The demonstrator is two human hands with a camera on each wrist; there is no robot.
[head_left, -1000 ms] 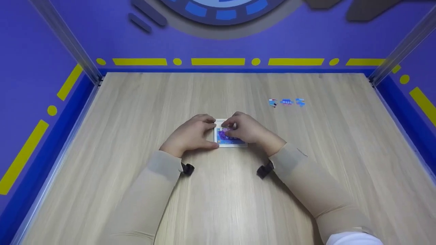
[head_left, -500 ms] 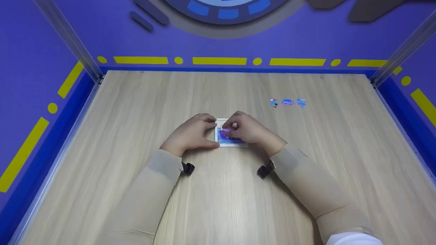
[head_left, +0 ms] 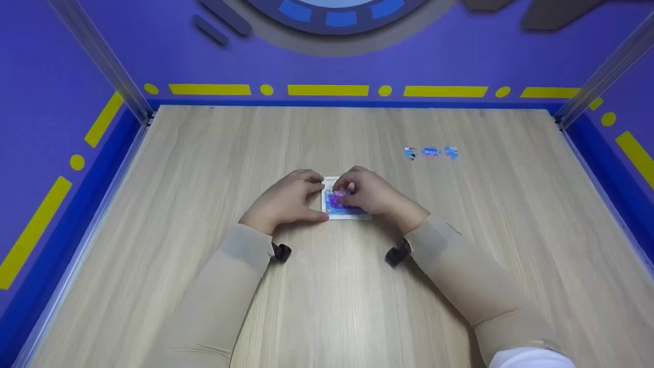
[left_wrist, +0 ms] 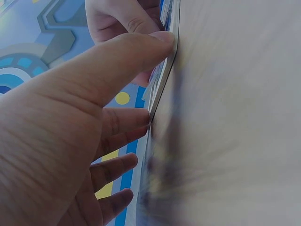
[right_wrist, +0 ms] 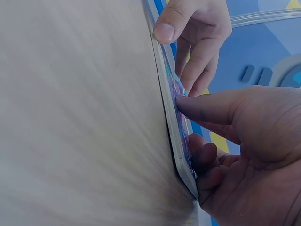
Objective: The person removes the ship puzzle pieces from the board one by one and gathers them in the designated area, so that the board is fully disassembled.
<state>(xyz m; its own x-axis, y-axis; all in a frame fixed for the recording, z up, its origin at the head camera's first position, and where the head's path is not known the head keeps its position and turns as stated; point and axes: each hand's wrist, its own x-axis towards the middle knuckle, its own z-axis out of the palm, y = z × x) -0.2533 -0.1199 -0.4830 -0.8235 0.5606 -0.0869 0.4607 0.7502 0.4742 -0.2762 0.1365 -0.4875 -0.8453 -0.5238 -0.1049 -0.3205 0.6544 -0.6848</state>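
Observation:
A small jigsaw puzzle board (head_left: 349, 216) with a white frame lies flat on the table, its picture blue and purple. My left hand (head_left: 288, 201) holds its left side, thumb at the near left corner and index finger further up the edge. Over the board, my right hand (head_left: 375, 193) pinches a purple puzzle piece (head_left: 337, 197) between thumb and curled fingers, low against the picture. In the right wrist view the right thumb (right_wrist: 207, 107) touches the picture's surface. The right hand hides much of the board's right half.
Three loose puzzle pieces lie in a row at the back right: a left piece (head_left: 410, 153), a middle piece (head_left: 431, 152) and a right piece (head_left: 451, 152). Blue walls (head_left: 327, 66) with yellow marks enclose the wooden table (head_left: 327, 306) at the back and sides.
The right fingers have shifted slightly over the board, with the purple area by the thumb looking a little different. The left hand and the loose pieces stay put.

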